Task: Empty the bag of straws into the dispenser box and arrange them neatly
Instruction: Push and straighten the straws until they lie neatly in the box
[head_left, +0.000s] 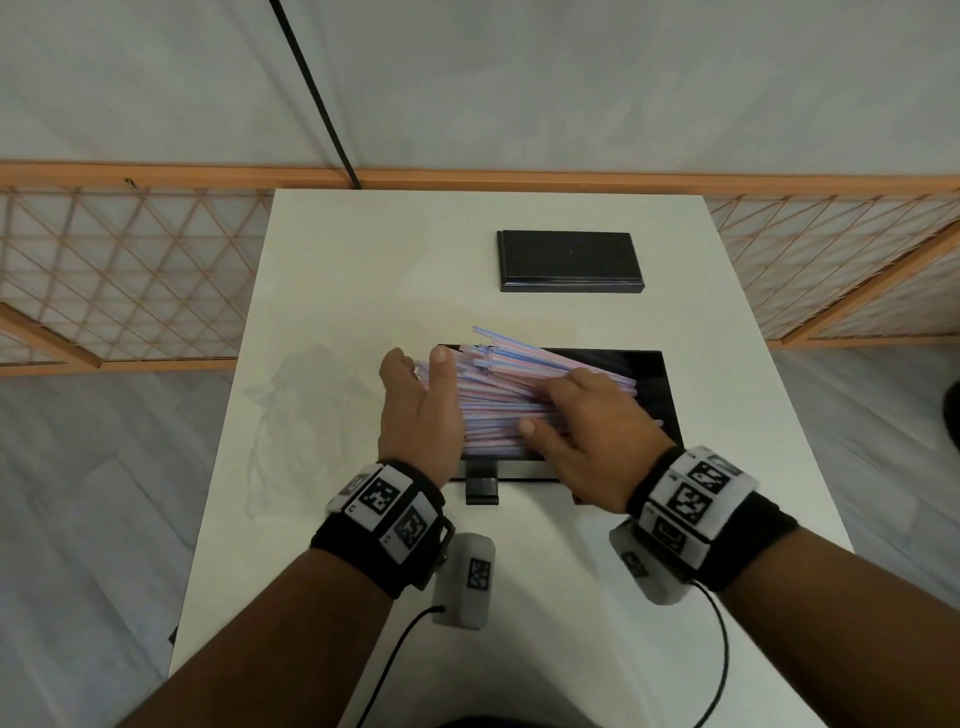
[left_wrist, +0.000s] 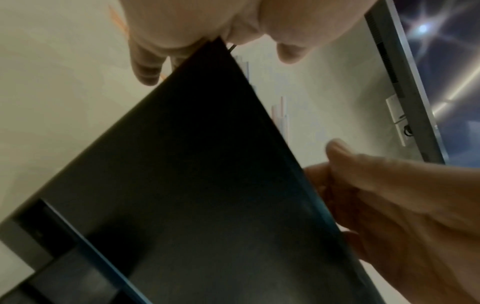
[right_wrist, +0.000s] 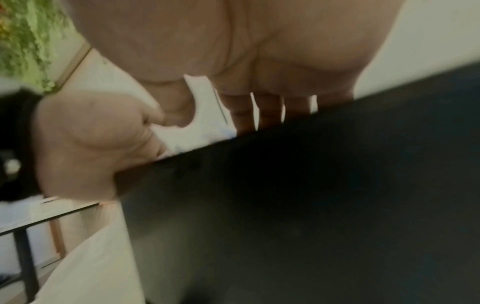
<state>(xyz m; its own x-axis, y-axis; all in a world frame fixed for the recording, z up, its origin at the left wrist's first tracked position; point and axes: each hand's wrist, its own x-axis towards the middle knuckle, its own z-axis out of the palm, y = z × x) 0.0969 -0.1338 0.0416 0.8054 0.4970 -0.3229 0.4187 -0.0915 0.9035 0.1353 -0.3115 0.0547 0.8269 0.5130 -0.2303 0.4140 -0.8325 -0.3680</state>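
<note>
Black dispenser box (head_left: 660, 395), lidless, near centre of white table (head_left: 363, 270). Contents: pink-and-blue striped straws (head_left: 498, 400), fanned unevenly, several tips poking over the box's far-left corner. Left hand (head_left: 421, 410): upright at the straws' left ends, fingers straight and together, thumb raised against the ends. Right hand (head_left: 587, 426): palm down on the heap, fingers slightly spread, pressing. Clear plastic bag (head_left: 296, 415): crumpled flat, left of box. Black lid (head_left: 570, 261): lying apart, far side of table.

Both hands (head_left: 498, 415) flat on straws (head_left: 498, 400) in box (head_left: 660, 395).
</note>
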